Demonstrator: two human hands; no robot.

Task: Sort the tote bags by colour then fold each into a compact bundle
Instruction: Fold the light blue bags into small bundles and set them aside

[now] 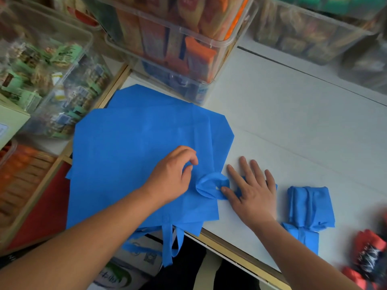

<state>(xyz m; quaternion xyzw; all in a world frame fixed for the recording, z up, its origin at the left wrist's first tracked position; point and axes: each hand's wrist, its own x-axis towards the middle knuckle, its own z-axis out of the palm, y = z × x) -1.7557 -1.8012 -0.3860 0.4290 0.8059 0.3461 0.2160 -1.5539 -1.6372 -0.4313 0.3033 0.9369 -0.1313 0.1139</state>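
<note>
Blue tote bags are stacked flat at the left of a white table, and their handles are hung over its near edge. The left hand is rested on the top bag with its fingers curled; whether cloth is pinched cannot be told. The right hand is laid flat with its fingers spread, blue cloth is pressed beneath it, and a rumpled blue loop is touched by its thumb. A folded blue bundle is set just to its right, and a red and black bundle is seen blurred at the right edge. Clear containers of packets are stacked behind.
</note>
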